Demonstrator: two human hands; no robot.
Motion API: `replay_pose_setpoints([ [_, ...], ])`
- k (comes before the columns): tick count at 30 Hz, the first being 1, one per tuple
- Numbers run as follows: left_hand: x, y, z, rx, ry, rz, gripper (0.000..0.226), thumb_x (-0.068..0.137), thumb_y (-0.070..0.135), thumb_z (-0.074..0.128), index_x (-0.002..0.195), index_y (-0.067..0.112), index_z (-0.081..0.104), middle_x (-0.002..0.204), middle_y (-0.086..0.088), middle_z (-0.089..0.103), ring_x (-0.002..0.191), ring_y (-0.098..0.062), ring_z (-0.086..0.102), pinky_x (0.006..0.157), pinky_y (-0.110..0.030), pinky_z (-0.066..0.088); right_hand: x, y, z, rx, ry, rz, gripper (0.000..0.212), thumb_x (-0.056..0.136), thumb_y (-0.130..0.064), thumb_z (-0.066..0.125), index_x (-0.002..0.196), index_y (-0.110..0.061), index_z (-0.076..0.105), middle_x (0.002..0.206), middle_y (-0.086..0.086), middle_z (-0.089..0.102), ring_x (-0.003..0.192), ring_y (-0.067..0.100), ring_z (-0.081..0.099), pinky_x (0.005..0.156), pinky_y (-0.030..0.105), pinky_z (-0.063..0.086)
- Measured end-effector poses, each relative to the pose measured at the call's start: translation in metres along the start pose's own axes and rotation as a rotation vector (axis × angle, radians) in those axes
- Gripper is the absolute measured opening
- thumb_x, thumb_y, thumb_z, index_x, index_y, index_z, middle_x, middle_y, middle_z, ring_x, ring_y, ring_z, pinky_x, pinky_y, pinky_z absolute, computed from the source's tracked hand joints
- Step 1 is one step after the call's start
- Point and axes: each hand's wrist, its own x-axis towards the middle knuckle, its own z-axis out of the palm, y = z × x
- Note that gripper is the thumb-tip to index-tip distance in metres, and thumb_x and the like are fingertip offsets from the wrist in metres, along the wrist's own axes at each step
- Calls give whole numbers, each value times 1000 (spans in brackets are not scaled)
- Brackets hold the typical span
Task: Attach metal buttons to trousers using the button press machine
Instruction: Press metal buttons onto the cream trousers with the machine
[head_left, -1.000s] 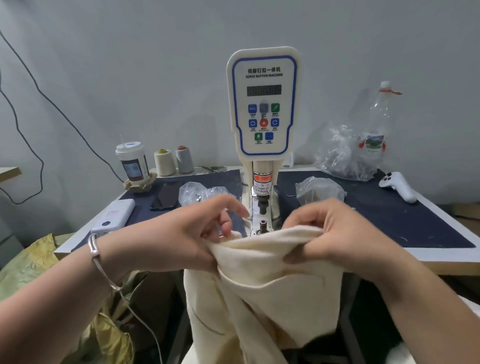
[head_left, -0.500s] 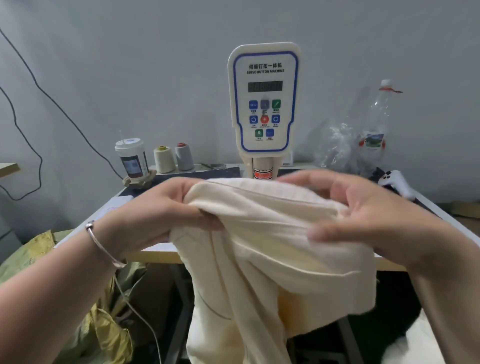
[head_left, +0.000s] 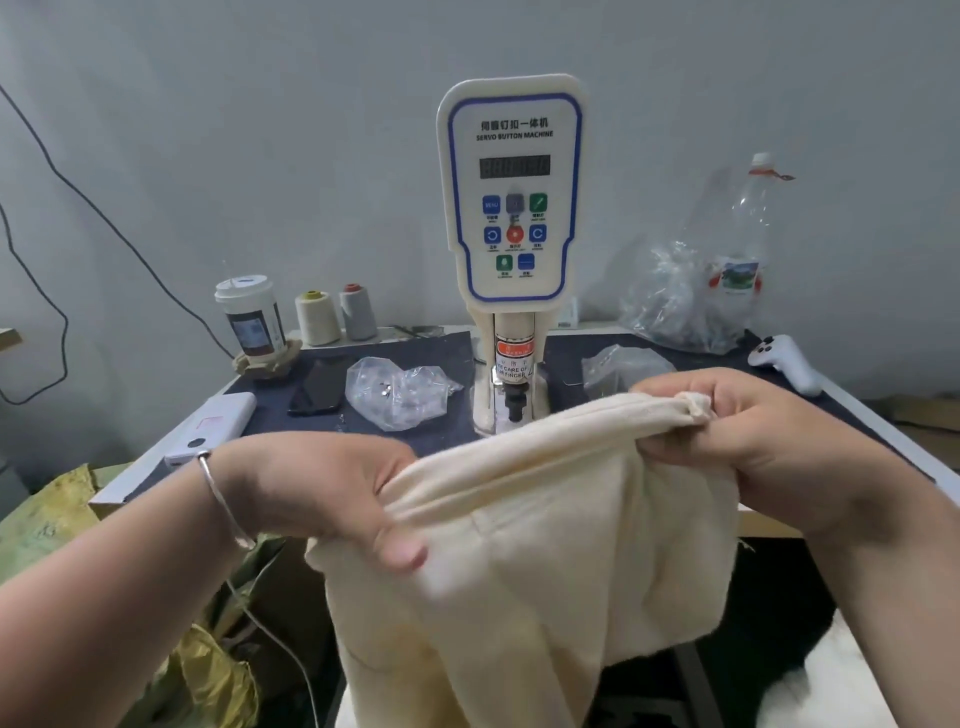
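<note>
Cream trousers (head_left: 545, 530) hang in front of the table, stretched by the waistband between both hands. My left hand (head_left: 332, 493) grips the band's left end, thumb on the front of the cloth. My right hand (head_left: 753, 441) pinches the bunched right end, held a little higher. Behind the cloth stands the white servo button press machine (head_left: 511, 208); its punch head (head_left: 514, 402) shows just above the waistband, and the lower die is hidden by the fabric. A clear bag of metal buttons (head_left: 395, 392) lies left of the machine.
The dark mat on the table (head_left: 649, 348) also holds a black phone (head_left: 319, 384), a white power bank (head_left: 218, 423), a cup (head_left: 252, 322), two thread cones (head_left: 335, 317), plastic bags with a bottle (head_left: 696, 291) and a white controller (head_left: 787, 361). Yellow sacks (head_left: 47, 514) lie lower left.
The waistband was bunched at the machine's die, then lifted toward me. Now both hands have moved apart and lower, stretching the band flat and uncovering the punch head.
</note>
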Motion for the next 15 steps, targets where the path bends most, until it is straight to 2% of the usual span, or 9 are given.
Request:
replay_pose_setpoints([
  [1, 2, -3, -1, 20, -64, 11, 78, 63, 47, 89, 107, -13, 65, 103, -22, 70, 90, -27, 67, 82, -36, 57, 1, 2, -2, 51, -4, 10, 27, 78, -14, 68, 99, 2, 68, 90, 16, 64, 82, 22, 62, 68, 24, 50],
  [3, 9, -12, -1, -67, -89, 72, 87, 66, 35, 90, 122, -20, 52, 118, -36, 61, 104, -36, 61, 92, -46, 52, 3, 6, -5, 155, 32, 37, 30, 75, -7, 69, 103, 4, 68, 96, 20, 68, 86, 28, 66, 69, 29, 54],
  [4, 14, -19, 0, -164, -84, 129, 84, 69, 29, 89, 126, -18, 49, 121, -36, 59, 106, -36, 60, 94, -46, 51, 4, 10, -7, 212, 70, 64, 32, 71, -1, 71, 103, 3, 70, 99, 21, 70, 88, 30, 68, 69, 31, 56],
  [6, 21, -34, 2, -381, -46, 237, 65, 78, 19, 82, 130, -8, 53, 119, -24, 65, 104, -31, 66, 89, -39, 55, 7, 20, -10, 295, 140, 148, 36, 66, -2, 71, 101, 1, 73, 102, 23, 71, 89, 30, 71, 69, 32, 57],
  [8, 27, -48, 5, -521, 58, 258, 56, 81, 14, 77, 130, -3, 56, 118, -20, 67, 102, -28, 69, 85, -37, 58, 12, 34, -13, 323, 205, 264, 34, 66, -3, 69, 99, 4, 72, 103, 25, 70, 87, 31, 71, 67, 34, 59],
  [10, 39, -60, 8, -550, 239, 185, 54, 80, 15, 77, 130, 2, 59, 124, -26, 63, 104, -32, 67, 89, -40, 57, 17, 52, -14, 350, 256, 402, 34, 67, 0, 67, 100, 9, 70, 102, 27, 70, 84, 32, 71, 67, 36, 60],
  [12, 53, -69, 10, -562, 441, 63, 44, 79, 17, 77, 121, 6, 67, 124, -26, 64, 106, -35, 65, 92, -43, 53, 24, 71, -14, 396, 298, 532, 32, 69, 4, 65, 99, 11, 69, 98, 27, 70, 80, 32, 72, 68, 39, 61],
  [15, 73, -73, 12, -686, 592, -126, 31, 87, 21, 69, 114, 5, 72, 117, -22, 69, 110, -39, 65, 101, -53, 45, 38, 92, -15, 445, 369, 667, 36, 68, 5, 63, 103, 9, 68, 96, 24, 70, 78, 32, 71, 75, 45, 58],
])
